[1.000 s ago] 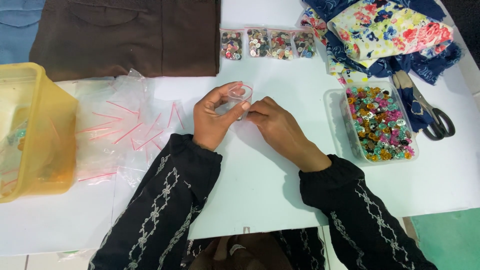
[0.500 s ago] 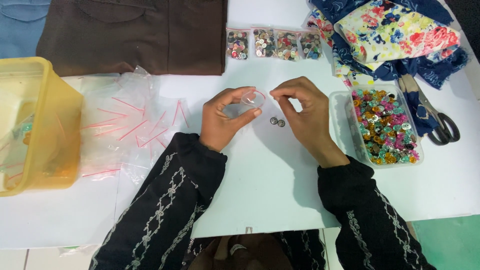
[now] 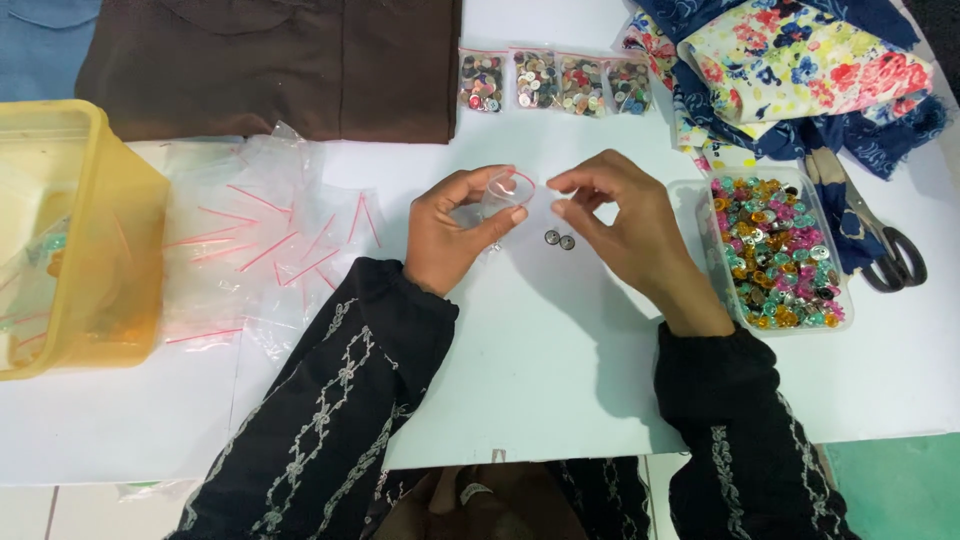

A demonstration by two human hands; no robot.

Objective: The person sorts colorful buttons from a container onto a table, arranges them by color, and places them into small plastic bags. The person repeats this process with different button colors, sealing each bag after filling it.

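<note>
On the white bench (image 3: 560,380), just left of the two loose buttons (image 3: 559,240), my left hand (image 3: 455,235) pinches a small clear zip bag (image 3: 503,195) with a red seal strip, thumb and fingers curled round it, its mouth held open toward the right. My right hand (image 3: 625,225) hovers just right of the buttons, thumb and forefinger tips pressed together; whether they pinch a button I cannot tell, the tips being too small to read. The two buttons lie side by side, touching or nearly so, flat on the bench between both hands.

Right of the buttons: clear tub of mixed coloured buttons (image 3: 775,250), then scissors (image 3: 880,245) beyond it. Above the buttons: row of four filled button bags (image 3: 555,82). Up and right: heap of floral fabric (image 3: 800,70). Left of the buttons: scatter of empty zip bags (image 3: 255,245), then a yellow plastic box (image 3: 110,195). Up and left: folded brown cloth (image 3: 280,65).
</note>
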